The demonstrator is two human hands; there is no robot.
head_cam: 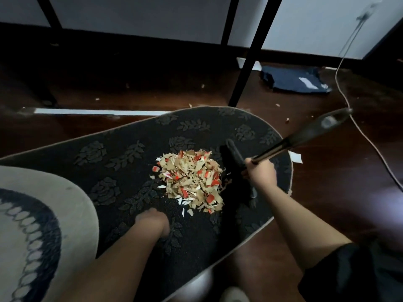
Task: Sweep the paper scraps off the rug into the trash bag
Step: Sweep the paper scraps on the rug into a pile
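A heap of paper scraps [192, 182] — tan, white and red bits — lies gathered near the middle of a dark oval rug [122, 158] with a woven rose-and-leaf pattern and a pale edge. A few loose white slivers sit just beside the heap on its near and left sides.

The right hand [260, 174] has its fingers wrapped round the handle of a dark hand brush [237, 164], so this grip is closed on the brush. The handle slants up and to the right, ending in a loop with a hole. The brush head stands on the rug just at the right edge of the heap, its bristles touching or nearly touching the scraps.

The left hand [152, 223] is down on the rug near the heap's lower left, knuckles facing the camera and fingers folded under — whether they hold anything I cannot tell.

The rug lies on a dark wooden floor [327, 171] sprinkled with a few stray scraps. A second rug [54, 203], beige with a dark ring pattern, overlaps the dark one at lower left. Black furniture legs [246, 62] stand beyond the rug, a dark blue bag-like bundle [296, 80] lies on the floor behind, and a pale cord [349, 105] trails down from the wall along the right.
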